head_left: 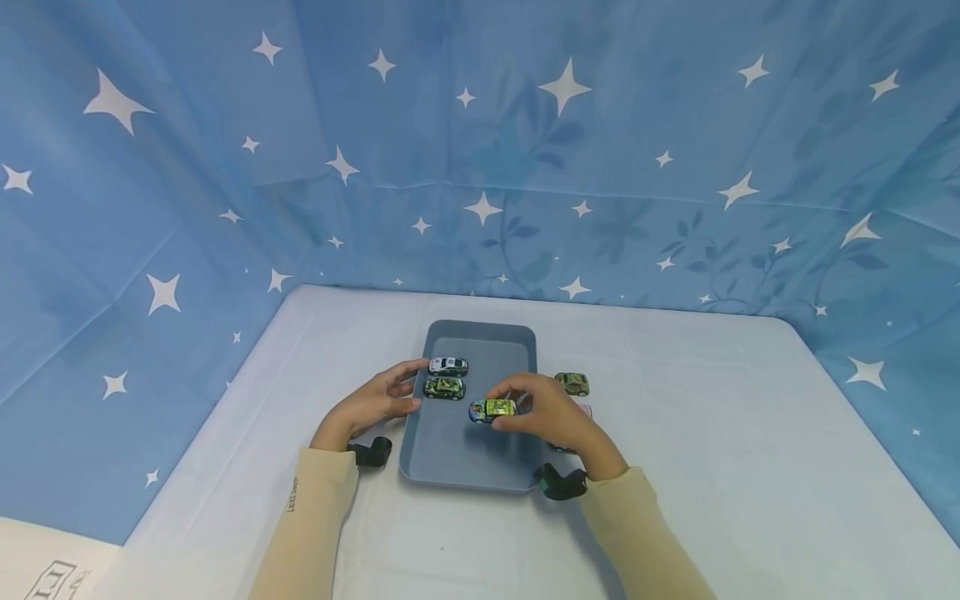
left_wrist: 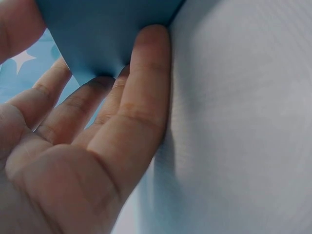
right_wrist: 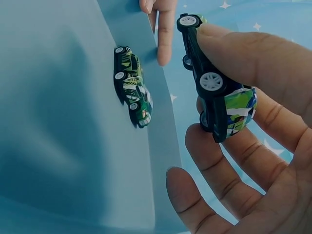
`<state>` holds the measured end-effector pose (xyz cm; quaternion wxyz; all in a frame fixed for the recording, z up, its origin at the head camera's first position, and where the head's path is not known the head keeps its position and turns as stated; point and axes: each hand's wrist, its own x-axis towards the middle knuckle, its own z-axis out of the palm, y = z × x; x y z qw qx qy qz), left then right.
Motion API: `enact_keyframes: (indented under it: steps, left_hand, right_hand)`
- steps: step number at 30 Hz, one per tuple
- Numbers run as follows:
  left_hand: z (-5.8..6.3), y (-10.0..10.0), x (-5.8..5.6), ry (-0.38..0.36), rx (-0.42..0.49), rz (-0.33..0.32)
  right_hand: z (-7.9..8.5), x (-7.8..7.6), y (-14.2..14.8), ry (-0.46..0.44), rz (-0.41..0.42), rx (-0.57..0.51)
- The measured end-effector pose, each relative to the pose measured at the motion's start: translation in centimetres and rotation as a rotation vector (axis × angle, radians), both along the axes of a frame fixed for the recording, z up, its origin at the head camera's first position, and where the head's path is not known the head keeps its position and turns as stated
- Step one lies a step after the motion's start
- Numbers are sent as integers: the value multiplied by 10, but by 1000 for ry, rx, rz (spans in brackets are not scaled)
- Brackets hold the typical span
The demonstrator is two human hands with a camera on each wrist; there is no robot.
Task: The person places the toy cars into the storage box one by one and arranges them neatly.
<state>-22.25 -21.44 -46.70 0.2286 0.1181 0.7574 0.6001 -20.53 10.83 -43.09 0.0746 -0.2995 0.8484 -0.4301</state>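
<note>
Over the blue-grey tray, my right hand pinches a small toy car with a yellow-green top and blue front. In the right wrist view its dark underside and wheels show between thumb and fingers. Inside the tray, along its left side, stand a white toy car and a green camouflage toy car. My left hand is at the tray's left edge; the left wrist view shows its fairly straight fingers against the outer wall.
Right of the tray a camouflage toy car stands on the white table. Beside it, a red-and-white patterned thing is partly hidden by my right hand. A blue star-patterned cloth hangs behind the table.
</note>
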Motion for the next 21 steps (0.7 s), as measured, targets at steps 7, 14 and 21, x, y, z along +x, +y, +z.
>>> enact_keyframes:
  steps: [7, 14, 21]
  left_hand:
    - [0, 0, 0, -5, -1, 5]
    - [0, 1, -2, -5, -13, 8]
    - [-1, 1, -2, -13, -5, 14]
  right_hand:
    - [3, -5, -7, -12, -1, 7]
    - [-3, -10, -12, -25, 18, -4]
    - [-2, -10, -22, -39, -9, 53]
